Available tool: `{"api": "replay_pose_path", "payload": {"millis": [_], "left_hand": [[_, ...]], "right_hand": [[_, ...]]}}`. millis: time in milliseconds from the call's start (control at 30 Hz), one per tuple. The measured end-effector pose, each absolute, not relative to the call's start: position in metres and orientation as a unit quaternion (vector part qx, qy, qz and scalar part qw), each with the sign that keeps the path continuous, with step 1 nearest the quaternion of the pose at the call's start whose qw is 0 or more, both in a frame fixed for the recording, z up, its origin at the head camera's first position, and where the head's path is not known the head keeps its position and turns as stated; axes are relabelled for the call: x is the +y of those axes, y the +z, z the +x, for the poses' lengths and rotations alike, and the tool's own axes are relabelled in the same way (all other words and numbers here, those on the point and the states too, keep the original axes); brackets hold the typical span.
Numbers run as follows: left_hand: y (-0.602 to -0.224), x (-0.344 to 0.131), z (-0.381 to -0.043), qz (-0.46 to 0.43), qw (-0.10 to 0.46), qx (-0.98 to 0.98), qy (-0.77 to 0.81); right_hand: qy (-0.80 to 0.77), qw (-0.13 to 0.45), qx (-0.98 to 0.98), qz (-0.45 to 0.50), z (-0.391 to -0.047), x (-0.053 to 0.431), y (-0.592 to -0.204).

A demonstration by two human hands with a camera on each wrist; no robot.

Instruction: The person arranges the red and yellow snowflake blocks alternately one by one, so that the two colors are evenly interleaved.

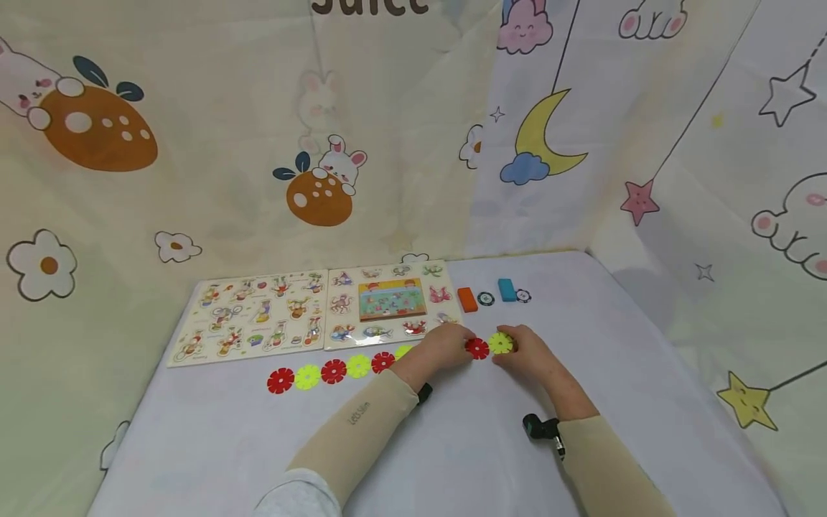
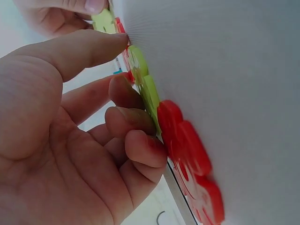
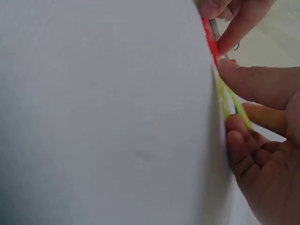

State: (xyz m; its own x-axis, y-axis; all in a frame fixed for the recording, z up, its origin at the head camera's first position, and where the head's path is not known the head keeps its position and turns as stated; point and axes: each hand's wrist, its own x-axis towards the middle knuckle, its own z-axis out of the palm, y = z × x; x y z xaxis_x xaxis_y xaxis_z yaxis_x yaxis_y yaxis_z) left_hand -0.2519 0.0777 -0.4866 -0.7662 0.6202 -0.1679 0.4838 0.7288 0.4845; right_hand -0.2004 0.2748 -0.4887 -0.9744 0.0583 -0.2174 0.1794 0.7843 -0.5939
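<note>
My left hand [image 1: 446, 347] reaches over the right part of a row of alternating red and yellow-green notched snowflake discs. Its thumb and index finger pinch a red snowflake disc [image 1: 477, 349] by the edges, while the other fingers curl over the neighbouring yellow-green disc [image 2: 147, 89]. At the row's right end my right hand [image 1: 533, 357] grips a yellow-green snowflake disc [image 1: 500, 343] between thumb and fingers. That disc [image 3: 241, 112] is slightly tilted in the right wrist view, right beside the red one [image 3: 211, 40]. The left hand and forearm hide part of the row.
Two picture puzzle boards [image 1: 242, 350] lie behind the row. To their right are an orange block [image 1: 467, 299], a blue block [image 1: 507, 290] and two round black-and-white chips [image 1: 486, 299]. A printed curtain [image 1: 413, 179] hangs behind the white-covered table [image 1: 194, 445].
</note>
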Motion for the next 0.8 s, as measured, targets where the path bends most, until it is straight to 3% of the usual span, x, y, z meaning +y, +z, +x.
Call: {"api": "replay_pose_path", "payload": {"millis": [533,800], "left_hand": [[-0.494,0.087,-0.267,0.291,0.145,0.925,0.195],[-0.494,0.092,-0.260,0.282,0.164,0.917,0.229]], "right_hand": [[-0.364,0.112,0.923,0.054,-0.227,0.293,-0.498],[-0.372,0.108,0.921,0.046,-0.221,0.300,-0.495]]}}
